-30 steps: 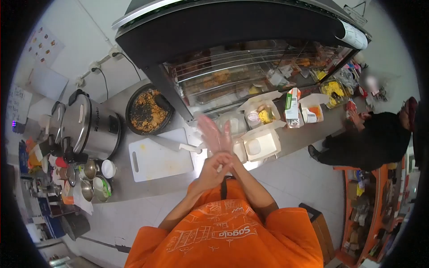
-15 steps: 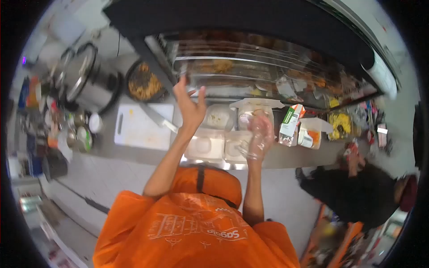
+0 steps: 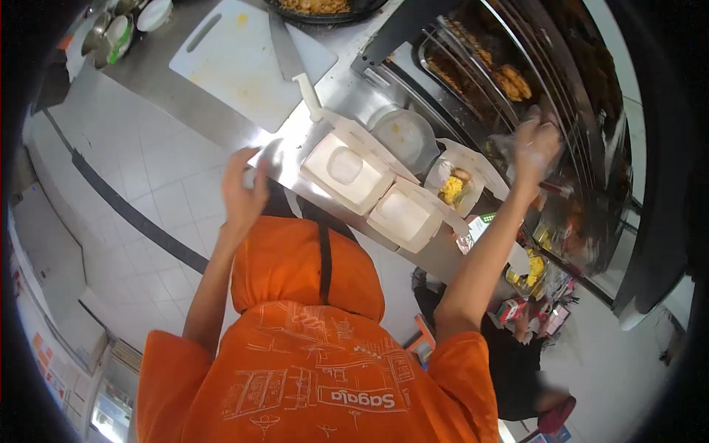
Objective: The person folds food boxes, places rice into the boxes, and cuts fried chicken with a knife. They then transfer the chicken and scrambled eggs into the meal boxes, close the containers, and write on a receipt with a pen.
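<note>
My left hand is held over the counter's front edge, fingers apart and nothing in them. My right hand, in a clear plastic glove, reaches to the opening of the glass display case; its fingers are partly hidden and blurred, so a grip cannot be told. Inside the case lies browned food. Two open cardboard boxes, the left box and the right box, stand between my arms. Behind them are a round translucent bowl and a box with yellow food.
A white cutting board lies at the upper left, with a knife across its right side. A pan of food stands beyond. At the right are a carton and a tub of yellow food. A person in black is nearby.
My view has swung to the right. The gloved right hand has moved from above the boxes to the display case. My left hand has drawn back from the case toward the counter's front edge.
</note>
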`<state>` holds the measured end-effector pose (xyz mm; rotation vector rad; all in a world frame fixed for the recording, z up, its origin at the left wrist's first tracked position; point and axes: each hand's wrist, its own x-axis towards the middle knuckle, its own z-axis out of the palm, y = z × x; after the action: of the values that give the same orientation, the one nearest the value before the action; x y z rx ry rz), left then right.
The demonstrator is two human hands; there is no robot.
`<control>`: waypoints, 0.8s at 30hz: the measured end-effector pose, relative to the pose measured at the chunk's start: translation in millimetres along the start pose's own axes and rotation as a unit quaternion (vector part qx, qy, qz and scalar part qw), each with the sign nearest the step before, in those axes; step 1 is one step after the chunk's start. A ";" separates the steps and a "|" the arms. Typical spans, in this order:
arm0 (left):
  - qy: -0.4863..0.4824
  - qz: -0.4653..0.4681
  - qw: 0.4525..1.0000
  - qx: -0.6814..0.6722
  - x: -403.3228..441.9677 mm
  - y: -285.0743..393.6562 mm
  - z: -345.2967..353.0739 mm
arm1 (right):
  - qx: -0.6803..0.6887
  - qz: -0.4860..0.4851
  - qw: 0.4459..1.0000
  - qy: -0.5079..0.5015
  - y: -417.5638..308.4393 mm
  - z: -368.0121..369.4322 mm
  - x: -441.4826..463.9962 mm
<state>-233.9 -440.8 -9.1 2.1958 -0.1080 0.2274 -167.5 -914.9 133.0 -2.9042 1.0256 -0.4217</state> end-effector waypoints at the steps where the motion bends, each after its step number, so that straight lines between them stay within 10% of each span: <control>1: -0.002 -0.022 0.999 0.032 -21.3 -33.6 -14.6 | -0.082 -0.044 0.994 -0.061 42.2 19.2 38.8; 4: -0.017 -0.109 0.989 0.095 -83.5 -96.2 -59.1 | -0.076 0.235 0.940 -0.235 16.6 9.9 85.1; 11: -0.057 -0.236 0.956 0.168 -186.1 -153.5 -97.6 | -0.048 0.017 0.996 -0.079 84.4 75.7 138.0; 16: -0.031 -0.219 0.966 0.132 -194.6 -143.7 -91.0 | -0.096 0.223 0.944 -0.226 16.5 15.4 90.1; 24: -0.036 -0.212 0.970 0.116 -186.3 -138.1 -88.2 | -0.012 0.177 0.968 -0.175 86.4 55.3 106.7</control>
<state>-405.2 -288.8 -104.7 2.3975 0.3642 -0.0852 -126.2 -1052.0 95.3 -2.5935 1.4416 0.1157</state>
